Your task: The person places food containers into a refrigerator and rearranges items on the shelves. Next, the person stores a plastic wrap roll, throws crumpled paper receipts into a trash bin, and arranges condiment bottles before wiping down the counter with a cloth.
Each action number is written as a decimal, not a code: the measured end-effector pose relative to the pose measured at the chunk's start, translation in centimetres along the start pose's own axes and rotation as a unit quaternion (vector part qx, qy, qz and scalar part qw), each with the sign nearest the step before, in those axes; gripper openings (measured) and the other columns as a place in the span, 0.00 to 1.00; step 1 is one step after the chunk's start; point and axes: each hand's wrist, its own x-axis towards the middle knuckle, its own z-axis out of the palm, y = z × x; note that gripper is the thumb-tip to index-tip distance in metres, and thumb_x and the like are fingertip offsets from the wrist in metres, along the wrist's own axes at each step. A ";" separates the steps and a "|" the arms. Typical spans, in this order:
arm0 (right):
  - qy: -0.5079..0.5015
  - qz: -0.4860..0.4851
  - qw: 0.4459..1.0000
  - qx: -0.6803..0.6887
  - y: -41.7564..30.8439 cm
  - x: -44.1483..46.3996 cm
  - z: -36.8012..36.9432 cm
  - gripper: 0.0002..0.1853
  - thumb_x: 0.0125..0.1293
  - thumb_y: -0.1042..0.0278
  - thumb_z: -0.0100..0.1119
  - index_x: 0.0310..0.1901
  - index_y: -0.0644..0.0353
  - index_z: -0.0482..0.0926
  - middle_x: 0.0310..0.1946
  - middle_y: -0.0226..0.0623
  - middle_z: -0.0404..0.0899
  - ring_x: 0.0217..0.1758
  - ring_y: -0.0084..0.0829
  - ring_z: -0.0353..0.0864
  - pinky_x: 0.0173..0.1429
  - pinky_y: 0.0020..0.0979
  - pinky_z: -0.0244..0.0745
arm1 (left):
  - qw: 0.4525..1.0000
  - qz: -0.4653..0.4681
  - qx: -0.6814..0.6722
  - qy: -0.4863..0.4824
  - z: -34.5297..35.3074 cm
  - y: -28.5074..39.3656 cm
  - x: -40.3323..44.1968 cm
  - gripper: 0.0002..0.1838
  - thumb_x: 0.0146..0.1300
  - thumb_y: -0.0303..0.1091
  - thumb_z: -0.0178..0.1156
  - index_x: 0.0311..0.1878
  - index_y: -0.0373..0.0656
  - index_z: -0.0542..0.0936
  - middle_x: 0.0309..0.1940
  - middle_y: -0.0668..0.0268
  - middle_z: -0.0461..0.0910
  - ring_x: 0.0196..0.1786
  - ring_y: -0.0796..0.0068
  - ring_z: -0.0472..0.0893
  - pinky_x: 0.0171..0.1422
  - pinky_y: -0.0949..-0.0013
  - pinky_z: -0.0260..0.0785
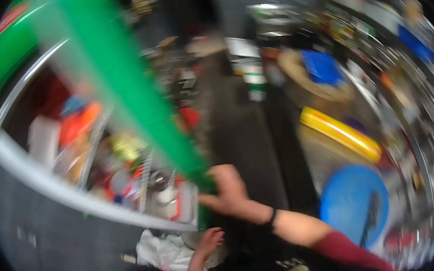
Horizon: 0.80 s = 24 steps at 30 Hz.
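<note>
My right hand (229, 193) is wrapped around the edge of a green refrigerator door (134, 99), which is swung open and smeared by motion. Low and near my body, my left hand (209, 243) holds nothing that I can see; its fingers are loosely bent and slightly apart. To the left of the door, the refrigerator's pale frame (75, 195) surrounds shelves packed with food. Inside are an orange package (81, 126), a white box (44, 142) and a container with a red rim (184, 202), all blurred.
White plastic bags (163, 252) lie below the refrigerator. On the right, a cluttered metal counter holds a yellow roll box (341, 134), a round blue lid or board (354, 205) with a dark utensil, and a blue item (322, 67) in a round container. A dark floor strip (244, 143) runs between.
</note>
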 end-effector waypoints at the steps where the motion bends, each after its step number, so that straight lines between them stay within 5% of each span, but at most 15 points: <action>1: -0.009 -0.041 0.999 0.022 0.5 -0.7 1.1 0.28 0.42 0.66 0.74 0.46 0.60 0.72 0.42 0.44 0.72 0.45 0.46 0.73 0.47 0.39 0.71 | 0.999 -0.006 -0.038 0.000 -0.1 1.4 -0.8 0.21 0.66 0.40 0.56 0.57 0.39 0.72 0.43 0.64 0.80 0.40 0.76 0.79 0.43 0.72 0.73; 3: -0.105 -0.129 0.982 0.092 1.3 -1.6 1.2 0.23 0.51 0.69 0.63 0.51 0.59 0.72 0.44 0.46 0.73 0.49 0.48 0.73 0.51 0.43 0.71 | 0.999 -0.025 -0.041 0.019 -0.4 1.4 -0.9 0.19 0.67 0.39 0.55 0.57 0.39 0.72 0.44 0.63 0.80 0.39 0.75 0.80 0.41 0.72 0.73; 4: -0.243 -0.101 0.959 0.102 1.7 -2.0 -0.2 0.18 0.53 0.67 0.60 0.48 0.56 0.75 0.41 0.45 0.75 0.47 0.49 0.74 0.50 0.44 0.71 | 0.999 -0.027 -0.020 -0.018 -0.4 1.0 -0.3 0.19 0.67 0.39 0.55 0.57 0.39 0.72 0.44 0.63 0.80 0.39 0.75 0.80 0.41 0.72 0.73; 7: -0.478 -0.076 0.872 -0.080 3.7 -3.7 -3.0 0.10 0.53 0.63 0.58 0.36 0.55 0.81 0.32 0.42 0.80 0.42 0.46 0.79 0.45 0.45 0.73 | 0.997 -0.043 -0.050 0.045 -1.6 0.4 -0.4 0.17 0.68 0.37 0.54 0.56 0.39 0.72 0.44 0.62 0.80 0.38 0.74 0.80 0.39 0.72 0.73; 13: -0.280 0.126 0.951 -0.032 12.2 -10.3 -11.8 0.10 0.55 0.63 0.57 0.36 0.57 0.82 0.30 0.42 0.82 0.36 0.44 0.82 0.41 0.41 0.76 | 0.998 -0.042 -0.050 0.014 -0.9 3.0 2.5 0.16 0.68 0.36 0.53 0.56 0.39 0.71 0.45 0.60 0.79 0.38 0.74 0.80 0.38 0.72 0.75; 18: -0.172 0.269 0.947 -0.026 16.7 -13.6 -17.8 0.11 0.56 0.64 0.61 0.40 0.58 0.83 0.34 0.42 0.83 0.39 0.40 0.83 0.44 0.36 0.76 | 0.998 -0.047 -0.027 -0.027 0.5 6.9 7.7 0.17 0.68 0.36 0.53 0.56 0.39 0.70 0.45 0.61 0.79 0.38 0.73 0.80 0.39 0.71 0.75; 24: -0.027 0.423 0.901 0.096 23.1 -11.9 -19.2 0.10 0.60 0.68 0.63 0.42 0.60 0.83 0.34 0.34 0.84 0.39 0.24 0.80 0.46 0.28 0.75 | 0.996 -0.041 -0.022 -0.071 -0.4 9.5 20.2 0.18 0.66 0.37 0.55 0.56 0.40 0.71 0.43 0.62 0.80 0.36 0.74 0.80 0.37 0.71 0.74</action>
